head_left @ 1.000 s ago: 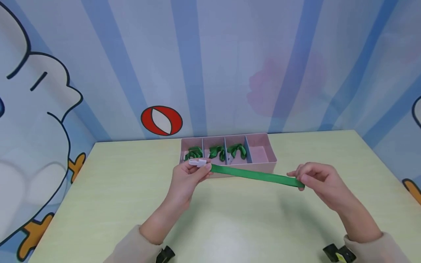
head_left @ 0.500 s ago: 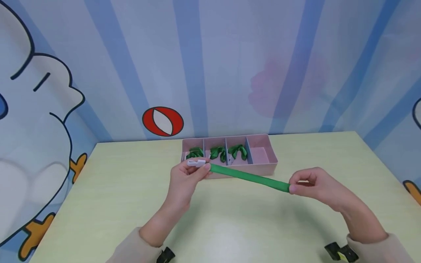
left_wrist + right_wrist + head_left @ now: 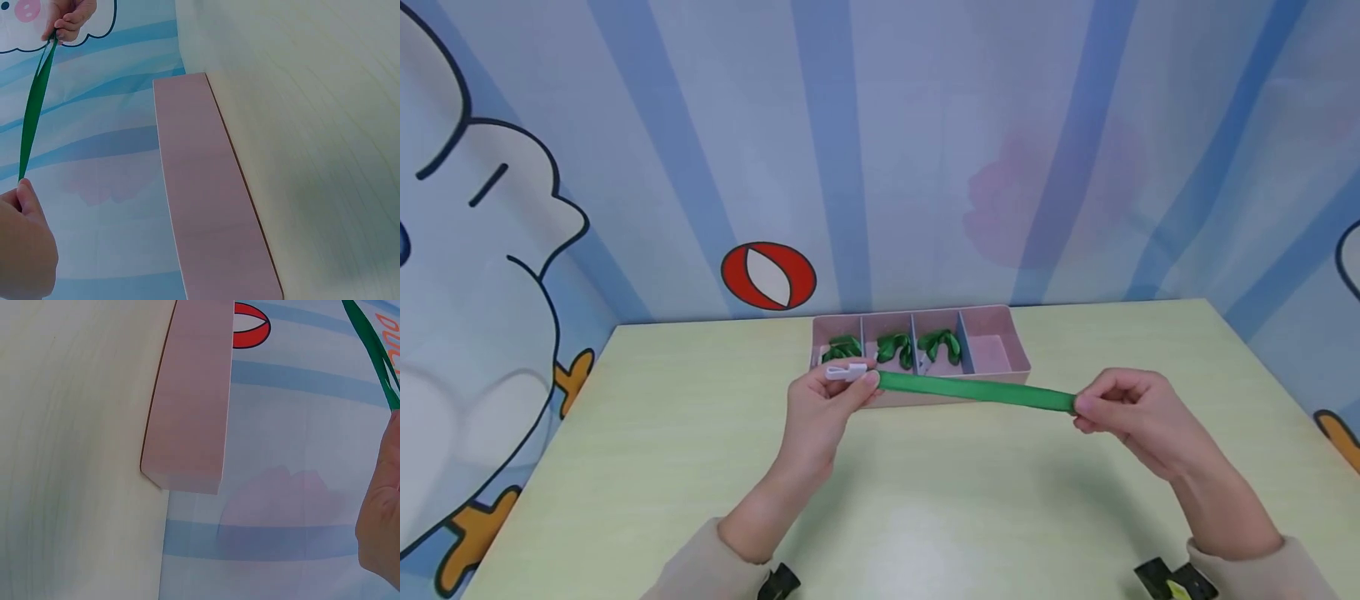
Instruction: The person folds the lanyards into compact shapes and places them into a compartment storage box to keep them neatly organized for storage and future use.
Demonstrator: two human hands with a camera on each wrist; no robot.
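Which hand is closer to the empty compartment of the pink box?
Right. The right hand is just right of the empty compartment; the left hand is by the box's far end.

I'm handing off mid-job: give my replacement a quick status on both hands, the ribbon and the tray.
Left hand pinches the clip end of the green ribbon; right hand pinches the other end, ribbon stretched straight above the table.
Pink tray behind it: three compartments each hold a bundled ribbon, the rightmost compartment is empty.
Left, likely: bundle this ribbon and place it there.
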